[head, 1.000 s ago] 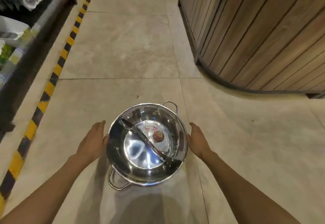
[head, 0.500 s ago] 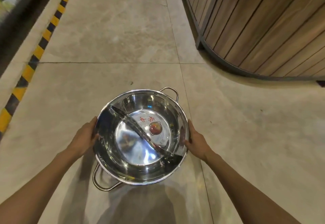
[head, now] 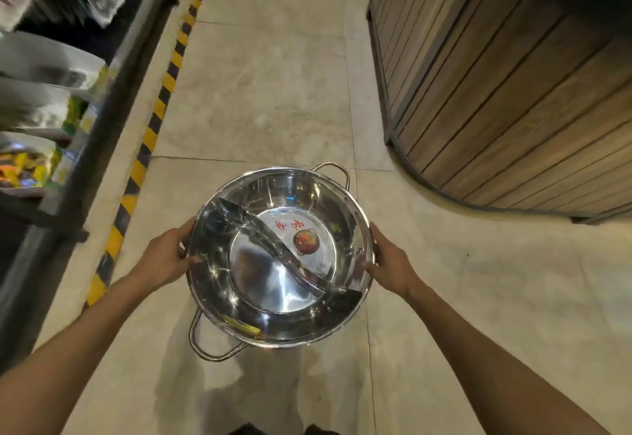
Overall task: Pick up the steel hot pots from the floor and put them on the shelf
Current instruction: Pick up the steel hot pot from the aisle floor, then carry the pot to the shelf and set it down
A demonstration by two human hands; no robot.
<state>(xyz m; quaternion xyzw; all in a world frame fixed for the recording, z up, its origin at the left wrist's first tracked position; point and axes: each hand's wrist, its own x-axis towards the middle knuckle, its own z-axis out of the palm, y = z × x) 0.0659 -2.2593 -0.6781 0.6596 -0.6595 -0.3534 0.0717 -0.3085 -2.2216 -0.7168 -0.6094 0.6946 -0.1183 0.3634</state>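
Gripping the steel hot pot by its rim, the left hand and right hand clamp opposite sides, thumbs hooked over the edge, likely because the 2 loop handles sit away from both palms, 1 ahead of the grip and 1 behind. It seems lifted clear of the floor, held level between the arms. Left of the grip stands the shelf, blurred and crowded with goods; a striped strip borders it. Right of the grip, a wooden counter stands apart.

i seem to be in a shop aisle: stocked shelf, hazard-striped tape on tiled floor, a wood-slat counter.
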